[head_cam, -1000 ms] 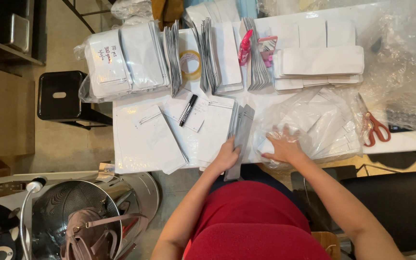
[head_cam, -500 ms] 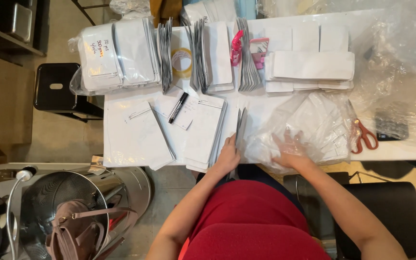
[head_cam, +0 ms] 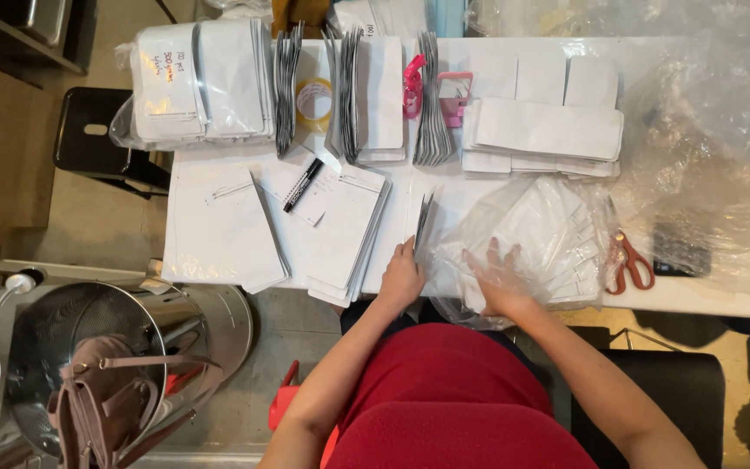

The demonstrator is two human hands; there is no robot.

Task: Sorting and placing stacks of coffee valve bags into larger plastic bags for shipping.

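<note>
My left hand (head_cam: 402, 280) grips the near end of a thin bundle of flat pouches (head_cam: 423, 222) standing on edge on the white table (head_cam: 722, 300). My right hand (head_cam: 498, 280) has its fingers spread inside a clear plastic bag (head_cam: 523, 239) that holds a fanned stack of white pouches (head_cam: 557, 230). The bag lies at the table's near edge, right of the bundle.
Flat stacks of white pouches (head_cam: 336, 230) and a black marker (head_cam: 303, 185) lie to the left. Further stacks, a tape roll (head_cam: 312, 100) and pink clips (head_cam: 413, 85) line the far side. Orange-handled scissors (head_cam: 630, 260) lie right. A steel bin (head_cam: 123, 347) with a handbag stands below left.
The view shifted slightly. My left hand has drawn the upright bundle a little nearer the bag, and my right hand has reached deeper into the bag over the pouches.
</note>
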